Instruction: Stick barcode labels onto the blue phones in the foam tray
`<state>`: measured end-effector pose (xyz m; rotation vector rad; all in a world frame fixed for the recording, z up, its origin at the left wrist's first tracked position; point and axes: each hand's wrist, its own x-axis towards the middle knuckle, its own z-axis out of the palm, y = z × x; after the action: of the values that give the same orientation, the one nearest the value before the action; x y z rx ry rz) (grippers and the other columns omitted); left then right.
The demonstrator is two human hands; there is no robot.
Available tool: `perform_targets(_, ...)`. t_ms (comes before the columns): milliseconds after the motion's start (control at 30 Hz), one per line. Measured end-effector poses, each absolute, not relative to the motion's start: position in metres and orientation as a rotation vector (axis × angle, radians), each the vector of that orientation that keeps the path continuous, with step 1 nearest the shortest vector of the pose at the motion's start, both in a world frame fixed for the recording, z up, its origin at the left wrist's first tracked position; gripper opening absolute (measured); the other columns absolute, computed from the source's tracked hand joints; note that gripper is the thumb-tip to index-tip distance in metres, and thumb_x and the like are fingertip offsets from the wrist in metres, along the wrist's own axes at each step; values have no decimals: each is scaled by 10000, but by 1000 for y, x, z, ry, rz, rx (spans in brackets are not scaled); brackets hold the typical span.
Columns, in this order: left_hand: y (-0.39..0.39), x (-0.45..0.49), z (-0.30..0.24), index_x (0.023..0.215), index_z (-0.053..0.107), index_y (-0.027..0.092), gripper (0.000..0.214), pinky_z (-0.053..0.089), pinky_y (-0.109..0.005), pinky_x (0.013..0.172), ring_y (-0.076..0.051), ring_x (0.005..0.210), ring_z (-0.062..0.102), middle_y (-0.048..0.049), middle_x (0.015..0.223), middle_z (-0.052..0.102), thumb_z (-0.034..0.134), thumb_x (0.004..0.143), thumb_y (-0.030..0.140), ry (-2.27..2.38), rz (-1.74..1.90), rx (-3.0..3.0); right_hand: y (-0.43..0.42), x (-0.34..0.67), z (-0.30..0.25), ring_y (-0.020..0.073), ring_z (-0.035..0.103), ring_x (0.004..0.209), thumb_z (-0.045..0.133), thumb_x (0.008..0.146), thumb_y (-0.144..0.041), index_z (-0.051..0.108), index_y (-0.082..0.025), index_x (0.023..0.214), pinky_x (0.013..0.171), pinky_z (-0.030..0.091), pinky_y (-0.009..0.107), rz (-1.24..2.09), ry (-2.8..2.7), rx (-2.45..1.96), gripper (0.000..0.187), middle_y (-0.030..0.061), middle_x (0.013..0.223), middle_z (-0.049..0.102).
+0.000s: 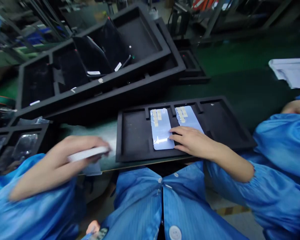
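Green tabletop (pixel 240 86) carries a black foam tray (pixel 133 140), where the open right hand (pixel 195 141) rests on a film-covered phone panel (pixel 161 130) while the left hand (pixel 57 163) grips a white strip (pixel 87 154).

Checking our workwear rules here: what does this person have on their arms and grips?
Blue, finely striped left sleeve and right sleeve, gathered at the cuffs. White buttons close the smock front. The left grip and right grip are gloveless.
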<state>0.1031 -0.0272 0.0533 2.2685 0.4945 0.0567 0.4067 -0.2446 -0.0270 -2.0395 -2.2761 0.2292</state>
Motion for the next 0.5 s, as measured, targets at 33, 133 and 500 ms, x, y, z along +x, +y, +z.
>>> perform_targets(33, -33, 124, 53, 917, 701, 214, 288, 438, -191, 710, -153, 780, 618, 16, 884, 694, 479, 734, 220, 360, 83, 2372, -240, 406, -31, 247, 495, 1088, 661, 813, -231, 602, -175, 1128, 905, 449, 387, 206, -2300, -2081, 325, 92, 1240, 483)
perform_targets(133, -40, 180, 36, 897, 667, 159, 280, 435, -214, 728, -155, 784, 608, -28, 860, 677, 447, 726, 130, 104, 44, 2481, -230, 401, -30, 248, 481, 1073, 674, 817, -283, 601, -156, 1108, 891, 439, 374, 184, -2411, -2093, 326, 98, 1217, 482)
perform_targets(500, -25, 215, -13, 830, 612, 91, 267, 481, -228, 505, -80, 490, 485, -3, 623, 556, 719, 714, 307, 472, 2, 1432, -183, 366, -23, 241, 486, 935, 625, 843, -431, 619, -131, 925, 792, 401, 340, 408, -2480, -2197, 311, 88, 962, 517)
